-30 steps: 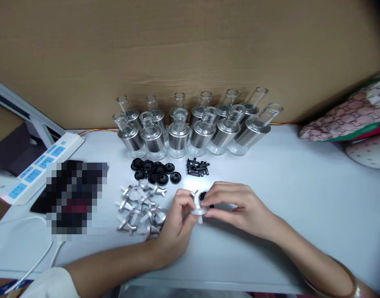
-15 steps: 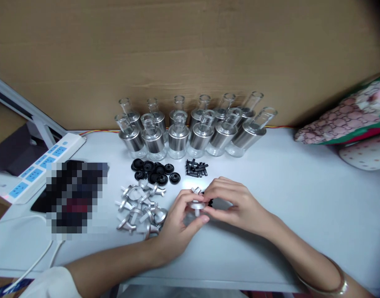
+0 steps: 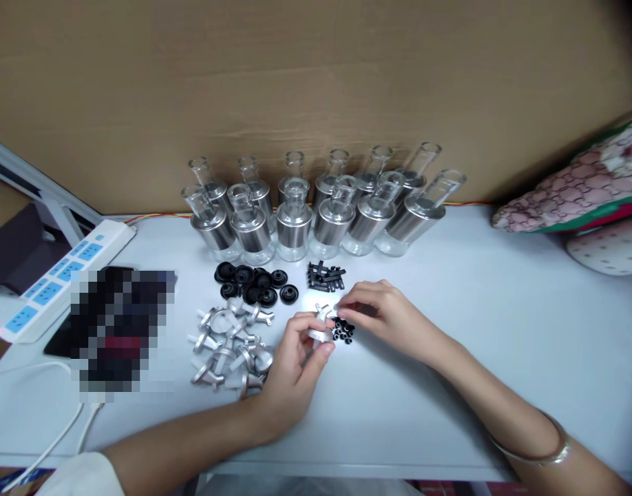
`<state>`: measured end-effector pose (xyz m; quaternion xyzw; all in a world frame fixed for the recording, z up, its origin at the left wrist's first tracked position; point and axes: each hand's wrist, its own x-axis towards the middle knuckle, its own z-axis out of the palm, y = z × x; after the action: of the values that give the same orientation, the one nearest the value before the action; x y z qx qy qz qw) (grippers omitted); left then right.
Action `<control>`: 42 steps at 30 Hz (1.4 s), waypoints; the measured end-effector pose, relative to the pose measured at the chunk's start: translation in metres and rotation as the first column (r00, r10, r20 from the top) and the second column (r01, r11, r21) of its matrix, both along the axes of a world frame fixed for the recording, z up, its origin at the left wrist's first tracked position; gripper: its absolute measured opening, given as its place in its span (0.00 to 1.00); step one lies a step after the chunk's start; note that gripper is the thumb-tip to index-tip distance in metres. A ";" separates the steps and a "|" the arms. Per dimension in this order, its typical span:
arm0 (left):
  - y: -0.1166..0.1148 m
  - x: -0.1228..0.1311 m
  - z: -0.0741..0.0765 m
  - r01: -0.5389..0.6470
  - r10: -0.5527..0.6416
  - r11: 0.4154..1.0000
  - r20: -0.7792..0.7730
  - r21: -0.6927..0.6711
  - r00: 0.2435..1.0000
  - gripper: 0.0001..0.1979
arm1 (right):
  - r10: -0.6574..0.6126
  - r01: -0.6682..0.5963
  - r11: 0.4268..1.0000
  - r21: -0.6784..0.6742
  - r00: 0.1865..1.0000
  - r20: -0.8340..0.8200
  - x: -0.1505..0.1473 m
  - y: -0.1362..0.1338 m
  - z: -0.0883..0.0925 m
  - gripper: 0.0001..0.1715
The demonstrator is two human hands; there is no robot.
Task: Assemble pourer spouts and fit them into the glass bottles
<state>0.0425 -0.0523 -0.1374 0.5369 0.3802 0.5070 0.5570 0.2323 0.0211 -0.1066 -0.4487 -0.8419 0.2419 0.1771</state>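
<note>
My left hand (image 3: 298, 368) holds a silver pourer cap (image 3: 321, 335) between thumb and fingers, its spout pointing up and to the right. At the spout's end, the thumb and index finger of my right hand (image 3: 381, 306) are pinched together; whatever is between them is too small to make out. Just under those fingertips lies a pile of small black rings (image 3: 343, 333). Left of my left hand, several more silver pourer caps (image 3: 226, 358) with whitish stems are heaped. Behind them sit round black stoppers (image 3: 261, 279), and beside those, small black lever-like pieces (image 3: 326, 277).
Two rows of glass bottles with metal sleeves (image 3: 294, 224) stand along the cardboard wall (image 3: 306, 76). At left are a power strip (image 3: 62, 275), a dark, partly blurred device (image 3: 120, 324) and white cables (image 3: 52, 437). A patterned fabric item (image 3: 569, 186) lies at the right.
My right hand has shifted up and slightly back from the cap's side to its spout tip, uncovering the small black rings. My left hand still holds the pourer cap, now tilted.
</note>
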 end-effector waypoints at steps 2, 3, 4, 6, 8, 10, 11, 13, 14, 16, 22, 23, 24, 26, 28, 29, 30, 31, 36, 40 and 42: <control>0.000 -0.001 0.000 0.021 -0.020 0.999 -0.003 0.044 1.000 0.05 | -0.069 0.068 0.997 -0.037 0.997 -0.022 -0.003 -0.001 -0.001 0.06; 0.000 -0.001 0.000 0.031 -0.030 0.998 -0.005 0.058 1.000 0.05 | -0.094 0.091 0.994 -0.060 0.995 -0.037 -0.004 -0.001 -0.002 0.05; -0.001 -0.001 0.000 0.038 -0.038 0.997 -0.007 0.063 0.999 0.05 | -0.111 0.107 0.991 -0.080 0.993 -0.051 -0.005 -0.001 -0.003 0.04; -0.001 -0.001 0.001 0.041 -0.040 0.998 -0.005 0.041 0.999 0.06 | -0.141 0.134 0.986 -0.100 0.988 -0.065 -0.005 -0.001 -0.004 0.03; 0.000 -0.001 0.002 0.040 -0.040 0.999 0.000 -0.004 0.999 0.06 | -0.176 0.170 0.981 -0.092 0.982 -0.062 -0.004 0.001 -0.005 0.05; 0.000 -0.001 0.002 0.041 -0.040 0.998 0.008 -0.050 0.999 0.07 | -0.207 0.202 0.976 -0.082 0.977 -0.060 -0.001 0.002 -0.005 0.07; 0.001 -0.001 0.003 0.044 -0.043 0.997 0.012 -0.069 0.999 0.07 | -0.214 0.209 0.975 -0.079 0.975 -0.060 0.000 0.002 -0.004 0.08; 0.002 -0.001 0.003 0.047 -0.045 0.995 0.023 -0.090 0.999 0.07 | -0.183 0.177 0.981 -0.077 0.981 -0.069 0.001 0.002 -0.003 0.09; 0.002 -0.001 0.003 0.046 -0.043 0.995 0.030 -0.093 0.999 0.07 | -0.149 0.143 0.987 -0.073 0.986 -0.077 0.001 0.001 -0.002 0.09; 0.002 0.000 0.004 0.040 -0.036 0.995 0.046 -0.089 0.998 0.07 | -0.078 0.073 0.995 -0.061 0.993 -0.087 -0.001 0.000 -0.002 0.08; 0.002 0.001 0.005 0.047 -0.041 0.995 0.074 -0.085 0.996 0.08 | -0.091 0.082 0.993 -0.089 0.991 -0.102 -0.007 -0.001 -0.005 0.04; 0.002 0.001 0.005 0.051 -0.044 0.995 0.076 -0.086 0.996 0.09 | -0.103 0.093 0.991 -0.096 0.990 -0.099 -0.008 -0.001 -0.005 0.03; 0.002 0.001 0.005 0.054 -0.047 0.995 0.077 -0.088 0.996 0.10 | -0.114 0.105 0.990 -0.098 0.989 -0.093 -0.008 -0.001 -0.005 0.03; 0.002 0.001 0.004 0.062 -0.056 0.994 0.074 -0.086 0.996 0.12 | -0.137 0.130 0.987 -0.091 0.987 -0.078 -0.009 0.000 -0.006 0.04; 0.002 0.001 0.004 0.067 -0.062 0.994 0.069 -0.081 0.996 0.14 | -0.164 0.159 0.984 -0.075 0.984 -0.070 -0.008 0.001 -0.007 0.05; 0.002 0.001 0.004 0.071 -0.065 0.994 0.068 -0.079 0.996 0.14 | -0.180 0.175 0.982 -0.067 0.981 -0.067 -0.006 0.002 -0.007 0.06; 0.002 0.000 0.004 0.073 -0.068 0.994 0.068 -0.077 0.995 0.15 | -0.194 0.190 0.980 -0.060 0.979 -0.064 -0.005 0.003 -0.007 0.06; 0.002 0.000 0.004 0.074 -0.069 0.994 0.068 -0.077 0.995 0.15 | -0.205 0.201 0.978 -0.054 0.977 -0.062 -0.003 0.003 -0.007 0.07; 0.002 0.000 0.004 0.082 -0.076 0.994 0.078 -0.068 0.994 0.13 | -0.184 0.182 0.982 -0.049 0.981 -0.056 0.004 0.005 -0.005 0.13; 0.002 0.000 0.006 0.086 -0.080 0.994 0.080 -0.072 0.994 0.11 | -0.112 0.109 0.993 -0.040 0.992 -0.065 0.005 0.004 -0.004 0.13; 0.002 0.000 0.007 0.074 -0.069 0.995 0.073 -0.072 0.995 0.10 | -0.099 0.097 0.995 -0.027 0.993 -0.071 0.004 0.004 -0.005 0.11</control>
<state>0.0421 -0.0499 -0.1308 0.5108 0.3595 0.4906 0.6075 0.2367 0.0255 -0.1115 -0.4825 -0.8090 0.2588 0.2139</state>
